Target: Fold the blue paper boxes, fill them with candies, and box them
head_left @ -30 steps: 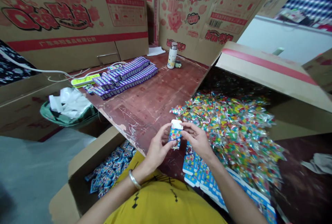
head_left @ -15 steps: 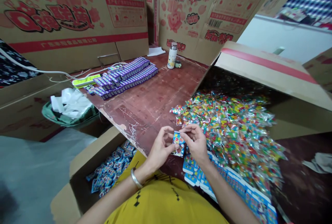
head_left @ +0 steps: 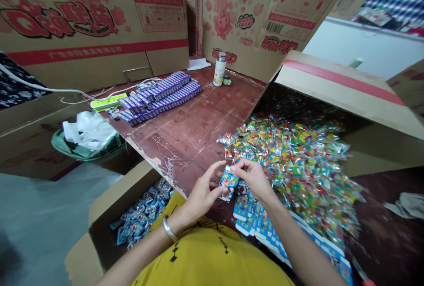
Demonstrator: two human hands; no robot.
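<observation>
Just below the frame's centre, I'm watching the left hand [head_left: 202,194] pinching a small blue box [head_left: 229,181] over the bench [head_left: 192,122] while the right hand [head_left: 255,181] is pinching its top flap [head_left: 228,168], seemingly closing it, the next move calling for a steady hold and light pressure.

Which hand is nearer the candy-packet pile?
Right. The right hand is beside the left edge of the candy-packet pile; the left hand is farther left, across the small blue box.
</observation>
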